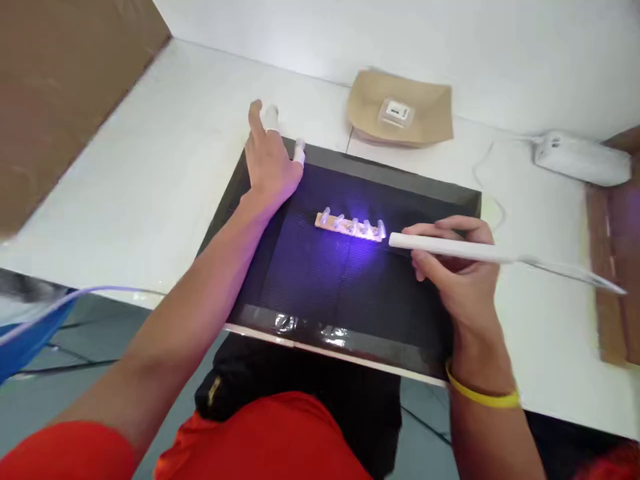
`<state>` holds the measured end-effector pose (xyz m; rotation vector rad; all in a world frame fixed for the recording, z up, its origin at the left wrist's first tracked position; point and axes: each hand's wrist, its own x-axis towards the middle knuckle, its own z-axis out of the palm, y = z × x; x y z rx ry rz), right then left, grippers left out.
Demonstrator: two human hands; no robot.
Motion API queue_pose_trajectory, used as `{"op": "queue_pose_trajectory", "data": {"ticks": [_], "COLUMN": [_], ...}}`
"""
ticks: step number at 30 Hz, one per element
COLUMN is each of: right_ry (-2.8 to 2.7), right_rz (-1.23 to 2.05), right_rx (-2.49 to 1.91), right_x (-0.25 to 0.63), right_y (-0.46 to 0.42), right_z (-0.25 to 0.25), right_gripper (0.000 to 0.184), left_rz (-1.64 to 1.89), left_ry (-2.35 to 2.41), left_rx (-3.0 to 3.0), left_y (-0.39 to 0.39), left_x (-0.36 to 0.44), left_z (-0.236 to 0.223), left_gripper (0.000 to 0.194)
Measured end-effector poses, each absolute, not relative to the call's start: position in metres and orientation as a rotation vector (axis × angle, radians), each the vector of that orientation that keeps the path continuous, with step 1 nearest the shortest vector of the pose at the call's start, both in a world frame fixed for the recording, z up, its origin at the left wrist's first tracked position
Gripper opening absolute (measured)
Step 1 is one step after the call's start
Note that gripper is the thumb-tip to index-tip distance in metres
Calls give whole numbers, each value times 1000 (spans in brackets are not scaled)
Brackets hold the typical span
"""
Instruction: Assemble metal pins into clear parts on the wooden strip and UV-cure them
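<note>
My right hand (463,267) is closed around a slim white UV lamp pen (445,247) with a cord trailing from its back end. Its tip points left and throws violet light on a narrow strip (345,229) that bears several clear nail tips (355,225). A small gap separates the lamp's tip from the strip. At the far left corner of a black mat (310,280), my left hand (273,157) is open with its fingers apart, and white covers sit on two of its digits. The strip lies on the mat, untouched by either hand.
A brown paper tray (365,107) holding a small clear box (397,113) stands behind the mat. Farther right are a white power strip (583,159) and cardboard (607,267). Brown board (75,87) borders the left side. A pale cable (95,289) crosses the table's front left edge.
</note>
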<state>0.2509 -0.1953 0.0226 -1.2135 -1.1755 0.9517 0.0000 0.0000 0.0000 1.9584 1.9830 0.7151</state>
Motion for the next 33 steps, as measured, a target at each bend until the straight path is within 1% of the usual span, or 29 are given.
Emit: {"op": "queue_pose_trajectory", "data": {"ticks": [4,12,18,21,26,33], "right_ry": [-1145,-1080,-1089,-1098,-1157,-1211], "right_rz": [904,768,689,666,699,789], "right_rx": [-1199,-1193,-1236,-1211,-1186,-1155], "right_x": [249,244,242,236,227,223], "right_y": [-191,-188,-186,-186,-188,-190], "right_z": [21,17,16,16,15,14], "right_gripper": [41,41,41,41,41,42], "left_rz": [749,730,922,921,798,874], "left_ry": [1964,1956,1854,1862,1928,1924], "left_rx": [1929,1932,1970,1976,1989,1963], "left_y": [3,3,10,9,2,6], "left_x": [-1,-2,-9,-8,-3,-3], "left_z": [-5,-5,-20,-19,-8,-14], "left_gripper": [85,86,87,86,84,84]}}
